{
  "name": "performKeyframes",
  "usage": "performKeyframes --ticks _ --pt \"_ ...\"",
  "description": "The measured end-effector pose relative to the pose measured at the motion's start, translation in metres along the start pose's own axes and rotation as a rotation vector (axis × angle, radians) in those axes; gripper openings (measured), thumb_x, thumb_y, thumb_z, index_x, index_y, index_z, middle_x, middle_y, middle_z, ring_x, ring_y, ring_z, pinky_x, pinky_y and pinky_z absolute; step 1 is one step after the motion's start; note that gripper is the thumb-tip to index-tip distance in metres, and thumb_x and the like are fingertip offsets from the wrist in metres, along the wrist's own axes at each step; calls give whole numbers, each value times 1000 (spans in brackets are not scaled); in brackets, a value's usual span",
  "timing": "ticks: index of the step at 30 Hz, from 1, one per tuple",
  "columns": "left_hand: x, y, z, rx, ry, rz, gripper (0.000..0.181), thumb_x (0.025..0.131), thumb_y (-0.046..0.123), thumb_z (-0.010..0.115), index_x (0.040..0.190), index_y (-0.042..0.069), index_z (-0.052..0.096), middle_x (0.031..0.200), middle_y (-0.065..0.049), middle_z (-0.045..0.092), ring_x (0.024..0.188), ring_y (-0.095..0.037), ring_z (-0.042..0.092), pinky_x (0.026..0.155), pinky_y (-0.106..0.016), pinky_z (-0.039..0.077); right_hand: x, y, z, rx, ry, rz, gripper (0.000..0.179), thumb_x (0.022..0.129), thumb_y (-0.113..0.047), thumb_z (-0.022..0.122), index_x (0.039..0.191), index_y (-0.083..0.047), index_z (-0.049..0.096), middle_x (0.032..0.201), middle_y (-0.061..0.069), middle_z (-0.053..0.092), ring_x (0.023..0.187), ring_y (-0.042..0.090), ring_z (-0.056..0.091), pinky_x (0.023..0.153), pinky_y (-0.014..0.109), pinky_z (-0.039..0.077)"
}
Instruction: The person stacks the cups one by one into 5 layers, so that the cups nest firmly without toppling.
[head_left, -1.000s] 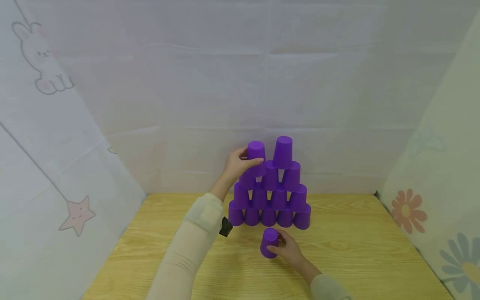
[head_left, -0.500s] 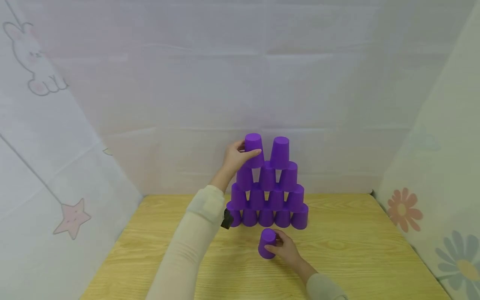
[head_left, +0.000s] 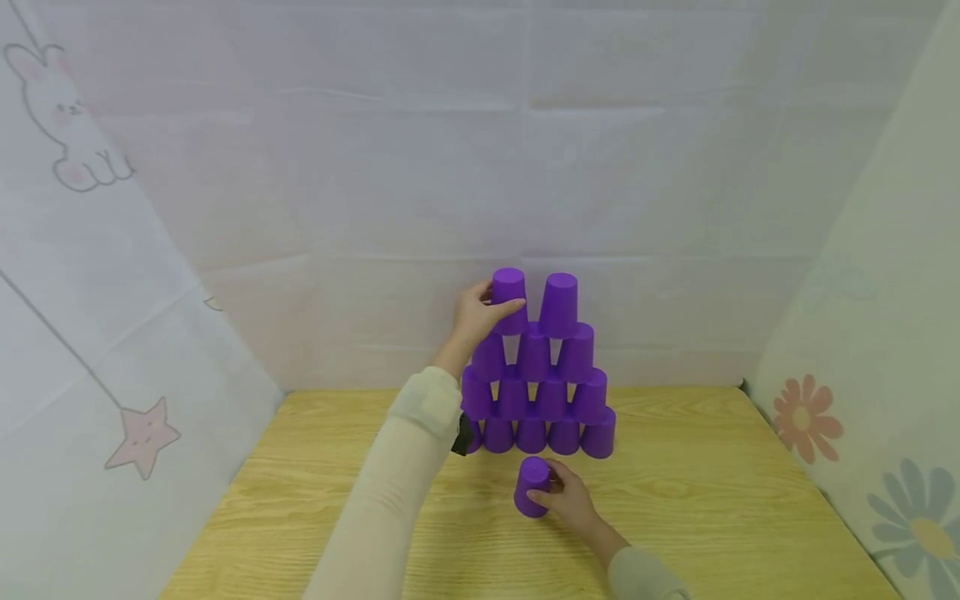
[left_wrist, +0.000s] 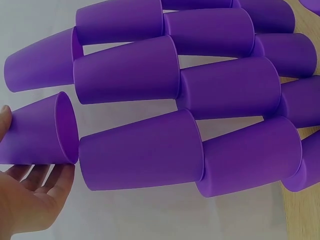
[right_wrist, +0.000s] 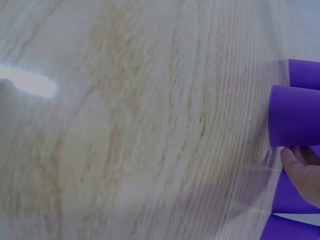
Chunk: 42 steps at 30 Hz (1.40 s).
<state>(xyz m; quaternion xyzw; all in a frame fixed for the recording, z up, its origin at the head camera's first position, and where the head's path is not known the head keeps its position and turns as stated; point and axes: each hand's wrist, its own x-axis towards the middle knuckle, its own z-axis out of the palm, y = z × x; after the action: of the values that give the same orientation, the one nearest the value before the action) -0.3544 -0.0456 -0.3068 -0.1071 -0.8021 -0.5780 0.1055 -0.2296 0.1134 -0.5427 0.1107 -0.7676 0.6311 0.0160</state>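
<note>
Upside-down purple plastic cups form a pyramid point(head_left: 533, 357) in the head view, its bottom row on the wooden table. My left hand point(head_left: 474, 318) grips a matching cup point(head_left: 509, 288) at the upper left, thumb across its front. In the left wrist view that cup's rim point(left_wrist: 66, 127) is right at the bases of the row beneath. Beside it, another cup point(head_left: 559, 307) stands in the same top row. In front of the pyramid, my right hand point(head_left: 574, 505) holds an inverted cup point(head_left: 531, 483) by its right side, low at the tabletop; the right wrist view shows this cup point(right_wrist: 296, 117) partly.
The wooden table point(head_left: 705, 500) reaches back to a pale cloth wall point(head_left: 405, 200). Cloth side walls carry a rabbit, a star point(head_left: 144, 437) and flowers point(head_left: 808, 418). A black device point(head_left: 463, 435) at my left wrist overlaps the bottom-left cups.
My left hand has raised its cup from in front of the third row to the top row, then shifted slightly right. The right hand keeps its cup at nearly the same spot.
</note>
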Motion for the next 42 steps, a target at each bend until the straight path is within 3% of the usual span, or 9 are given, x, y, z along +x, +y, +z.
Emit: performKeyframes --ticks 26,33,42 --pt "5 -8 10 21 -20 9 52 72 29 70 117 9 53 106 -5 57 96 -18 51 79 -31 44 -5 -13 7 26 4 -28 49 71 1 68 113 13 46 100 27 52 94 41 50 83 47 40" --pt "5 -10 11 17 -28 -1 54 73 28 69 119 8 51 107 -7 56 97 -19 51 80 -32 43 -4 -3 6 4 -15 -4 51 72 -7 69 116 8 46 105 23 52 97 37 49 85 45 39" --pt "7 -5 9 15 -1 11 58 72 24 70 123 8 47 111 -11 53 99 -23 50 82 -34 42 -3 -7 7 -3 -24 -26 50 73 -8 68 116 6 47 106 22 52 99 36 48 86 44 39"
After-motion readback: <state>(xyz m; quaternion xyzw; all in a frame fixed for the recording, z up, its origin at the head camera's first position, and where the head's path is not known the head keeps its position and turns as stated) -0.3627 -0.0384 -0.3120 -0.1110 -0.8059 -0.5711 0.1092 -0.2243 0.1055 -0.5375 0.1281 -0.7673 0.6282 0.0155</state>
